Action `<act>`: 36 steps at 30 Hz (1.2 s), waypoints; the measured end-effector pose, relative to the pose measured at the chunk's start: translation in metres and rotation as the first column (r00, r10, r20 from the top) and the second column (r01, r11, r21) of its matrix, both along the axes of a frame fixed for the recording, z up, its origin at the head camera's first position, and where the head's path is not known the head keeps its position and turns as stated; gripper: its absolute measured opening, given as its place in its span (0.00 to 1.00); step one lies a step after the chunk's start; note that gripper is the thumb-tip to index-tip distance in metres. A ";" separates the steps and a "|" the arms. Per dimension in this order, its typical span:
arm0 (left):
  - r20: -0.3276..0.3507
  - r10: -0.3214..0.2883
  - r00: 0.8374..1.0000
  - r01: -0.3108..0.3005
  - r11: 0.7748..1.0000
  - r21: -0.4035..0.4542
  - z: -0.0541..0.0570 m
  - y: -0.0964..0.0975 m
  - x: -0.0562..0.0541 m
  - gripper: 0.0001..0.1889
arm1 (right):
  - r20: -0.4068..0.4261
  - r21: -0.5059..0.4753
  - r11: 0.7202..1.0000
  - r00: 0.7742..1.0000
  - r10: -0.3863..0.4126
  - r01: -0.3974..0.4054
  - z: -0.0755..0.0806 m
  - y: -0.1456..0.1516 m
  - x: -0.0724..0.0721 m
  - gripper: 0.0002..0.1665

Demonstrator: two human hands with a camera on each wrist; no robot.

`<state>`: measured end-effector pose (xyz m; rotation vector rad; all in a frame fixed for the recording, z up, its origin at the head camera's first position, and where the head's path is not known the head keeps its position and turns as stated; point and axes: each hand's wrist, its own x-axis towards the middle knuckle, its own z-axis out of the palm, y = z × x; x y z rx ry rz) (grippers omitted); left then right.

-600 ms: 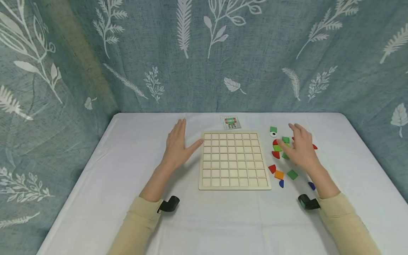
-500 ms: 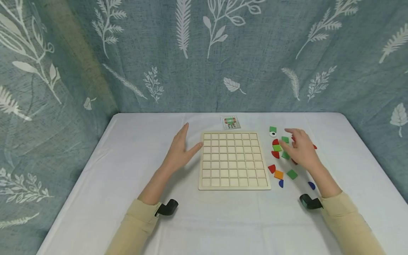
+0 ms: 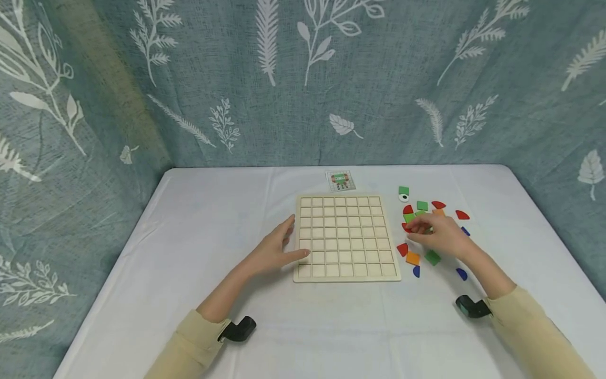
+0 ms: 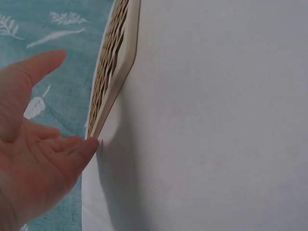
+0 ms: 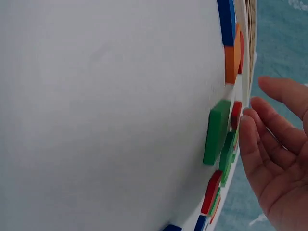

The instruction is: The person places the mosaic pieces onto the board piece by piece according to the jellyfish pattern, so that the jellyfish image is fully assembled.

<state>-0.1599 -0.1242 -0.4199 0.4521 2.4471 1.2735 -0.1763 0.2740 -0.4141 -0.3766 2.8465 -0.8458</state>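
A square wooden grid board lies on the white cloth. My left hand is at its left side, thumb held over the lower left squares and fingers along the left edge. In the left wrist view, fingertips of this hand meet the board's rim. My right hand hovers among the coloured pieces, fingers bent and thumb apart from them. A red quarter-round piece lies under its fingertips, partly hidden. Nothing shows between thumb and fingers in the right wrist view, where a green square lies beside the hand.
A picture card with a grid figure lies behind the board. Around the right hand are an orange square, a blue half-round, a round eye piece and several red and green pieces. A patterned curtain hangs behind the table.
My left hand has come down and nearer along the board's left edge. The right hand has lowered toward the pieces, its fingers bending, uncovering red and orange pieces behind it.
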 end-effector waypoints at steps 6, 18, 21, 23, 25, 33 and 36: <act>-0.041 -0.045 0.998 0.042 0.997 -0.071 -0.006 0.001 0.005 0.54 | 0.023 0.016 0.999 0.999 0.048 -0.048 -0.005 -0.007 0.010 0.16; -0.040 -0.118 0.992 0.115 0.991 -0.075 -0.008 0.000 0.008 0.58 | 0.026 0.013 0.998 0.998 0.057 -0.057 -0.008 -0.016 0.016 0.13; -0.048 -0.124 0.991 0.120 0.989 -0.088 -0.008 -0.001 0.008 0.58 | 0.008 0.006 0.998 0.998 0.064 -0.064 -0.009 -0.015 0.016 0.13; -0.053 -0.129 0.990 0.123 0.988 -0.096 -0.008 -0.001 0.009 0.59 | -0.004 0.007 0.998 0.998 0.061 -0.061 -0.008 -0.015 0.016 0.14; -0.058 -0.131 0.990 0.125 0.987 -0.097 -0.008 0.000 0.009 0.59 | -0.008 0.009 0.998 0.998 0.055 -0.055 -0.009 -0.015 0.015 0.15; -0.064 -0.135 0.989 0.127 0.985 -0.113 -0.010 -0.002 0.009 0.60 | -0.047 0.019 0.998 0.997 0.063 -0.062 -0.009 -0.016 0.013 0.12; -0.060 -0.130 0.990 0.122 0.985 -0.121 -0.011 -0.002 0.010 0.61 | -0.065 0.017 0.997 0.995 0.071 -0.070 -0.009 -0.016 0.013 0.11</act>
